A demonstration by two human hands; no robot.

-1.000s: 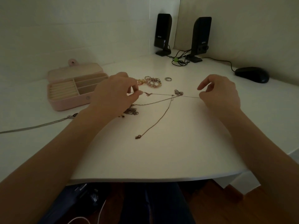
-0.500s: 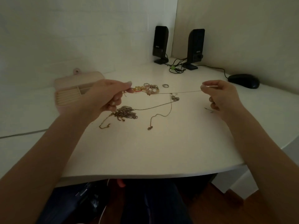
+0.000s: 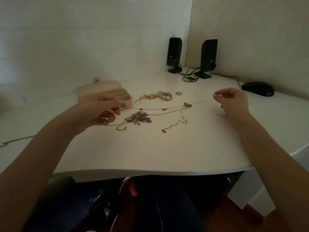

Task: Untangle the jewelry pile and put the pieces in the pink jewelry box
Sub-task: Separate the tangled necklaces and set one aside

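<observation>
While the left hand (image 3: 102,109) and right hand (image 3: 234,102) each pinch an end, a thin chain (image 3: 167,108) stretches taut above the white desk (image 3: 167,148). Tangled jewelry (image 3: 138,118) lies beneath it, beside the open pink jewelry box (image 3: 120,94).

white desk (image 3: 167,151), pink jewelry box (image 3: 100,87), chains (image 3: 138,118), rings (image 3: 178,93), speakers (image 3: 173,54), mouse (image 3: 258,88)
</observation>
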